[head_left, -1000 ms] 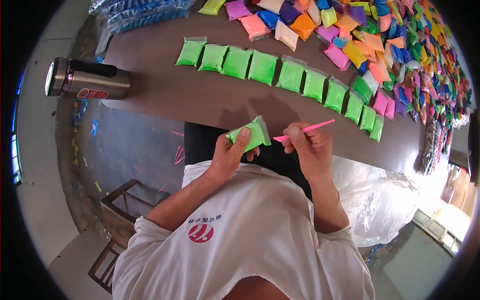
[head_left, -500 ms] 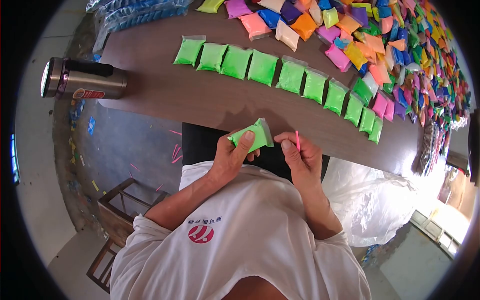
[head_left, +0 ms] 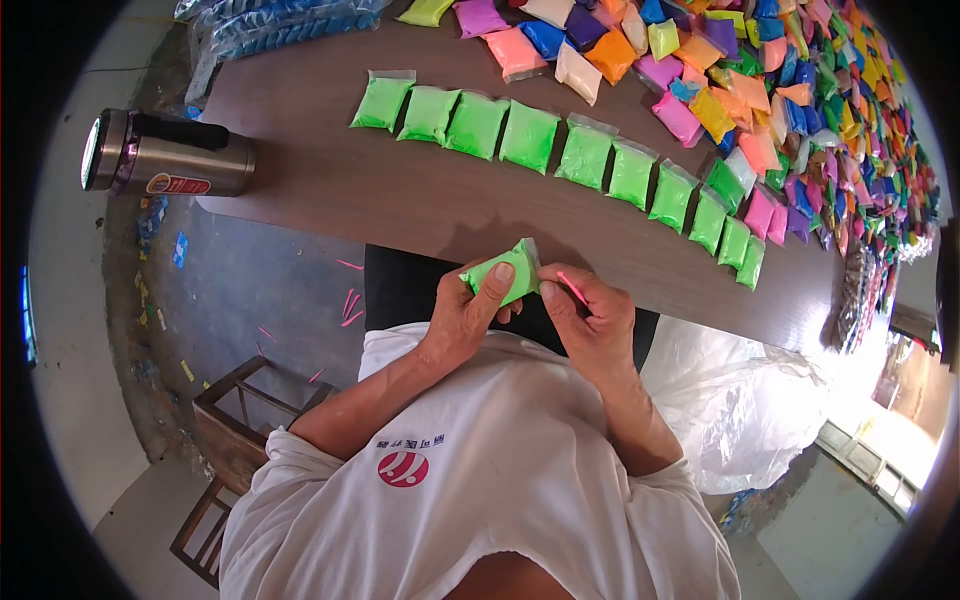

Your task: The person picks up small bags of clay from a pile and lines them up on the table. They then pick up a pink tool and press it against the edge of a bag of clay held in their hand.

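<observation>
A small clear packet of bright green, soft-looking filling (head_left: 497, 279) is in my left hand (head_left: 468, 312), the thumb pressed across its front and the fingers behind. Its clear flat end points toward my right hand (head_left: 598, 318). That hand is closed around a thin pink stick (head_left: 572, 288), which slants up past the index finger. My right thumb and fingertip are right at the packet's clear edge. Both hands are over my lap, just in front of the table edge.
Similar green packets (head_left: 474, 125) lie in a curved row across the table (head_left: 330, 185). A big heap of multicoloured packets (head_left: 790, 90) covers the right back. A steel flask (head_left: 185, 155) lies at the left edge, near bagged blue packets (head_left: 290, 30). A wooden stool (head_left: 245, 400) stands lower left.
My right hand has moved left to the packet's clear end. The pink stick has tipped from nearly upright to slanted. My left hand keeps its hold on the packet.
</observation>
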The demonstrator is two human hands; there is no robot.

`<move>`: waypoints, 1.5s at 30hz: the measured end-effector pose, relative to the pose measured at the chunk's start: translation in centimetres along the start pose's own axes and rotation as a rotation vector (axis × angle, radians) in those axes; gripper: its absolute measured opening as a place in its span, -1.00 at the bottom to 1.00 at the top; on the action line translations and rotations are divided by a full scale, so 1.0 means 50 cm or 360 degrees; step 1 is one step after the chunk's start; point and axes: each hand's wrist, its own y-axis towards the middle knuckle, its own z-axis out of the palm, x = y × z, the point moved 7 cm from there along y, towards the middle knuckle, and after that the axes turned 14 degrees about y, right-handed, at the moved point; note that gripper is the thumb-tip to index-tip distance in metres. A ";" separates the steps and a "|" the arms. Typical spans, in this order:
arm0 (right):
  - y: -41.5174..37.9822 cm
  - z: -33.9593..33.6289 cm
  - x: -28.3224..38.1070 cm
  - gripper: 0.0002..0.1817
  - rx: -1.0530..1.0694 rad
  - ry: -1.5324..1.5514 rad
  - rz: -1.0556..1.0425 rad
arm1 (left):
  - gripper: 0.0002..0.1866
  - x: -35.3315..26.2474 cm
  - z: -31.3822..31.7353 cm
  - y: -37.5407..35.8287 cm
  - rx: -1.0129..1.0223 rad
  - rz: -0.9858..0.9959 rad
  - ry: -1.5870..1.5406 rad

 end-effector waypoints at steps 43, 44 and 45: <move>0.052 -0.005 0.007 -0.70 0.0293 -0.0153 0.0227 | -0.46 -0.002 -0.001 0.000 0.0009 -0.0118 -0.0100; 0.052 -0.005 0.006 -0.70 0.0278 -0.0134 0.0257 | -0.46 -0.002 -0.001 0.000 0.0011 -0.0118 -0.0100; 0.051 -0.004 0.005 -0.70 0.0264 -0.0116 0.0287 | -0.46 -0.002 -0.001 0.000 0.0013 -0.0119 -0.0100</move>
